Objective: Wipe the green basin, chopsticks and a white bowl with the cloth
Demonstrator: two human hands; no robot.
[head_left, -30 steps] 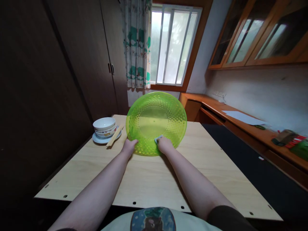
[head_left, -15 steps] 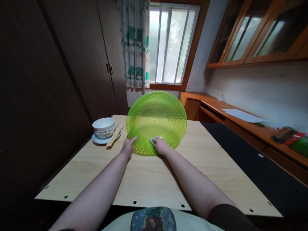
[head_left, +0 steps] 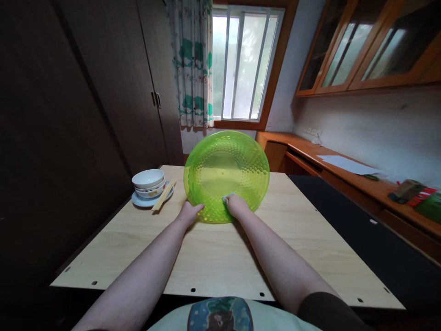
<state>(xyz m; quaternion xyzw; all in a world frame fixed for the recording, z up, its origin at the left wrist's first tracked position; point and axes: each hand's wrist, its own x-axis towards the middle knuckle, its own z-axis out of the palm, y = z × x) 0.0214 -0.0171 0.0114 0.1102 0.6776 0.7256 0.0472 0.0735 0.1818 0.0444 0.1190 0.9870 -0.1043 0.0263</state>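
A translucent green plastic basin [head_left: 222,172] stands tilted up on its rim on the wooden table, its inside facing me. My left hand [head_left: 191,214] grips its lower left rim, thumb on the inner side and the other fingers hidden behind. Inside the lower part of the basin, my right hand [head_left: 237,206] is closed on a small pale cloth [head_left: 227,196] pressed against the wall. Only a little of the cloth shows past the fingers.
To the left, stacked white bowls [head_left: 149,179] sit on a plate [head_left: 144,202], with wooden chopsticks [head_left: 164,196] leaning across its edge. The pale tabletop [head_left: 213,262] has holes along its front edge. A brown desk [head_left: 303,147] with paper [head_left: 347,164] runs along the right wall.
My right hand has slid the cloth slightly right and up on the basin's inner wall. The basin has shifted a little right, and my left hand has moved right and down along the rim.
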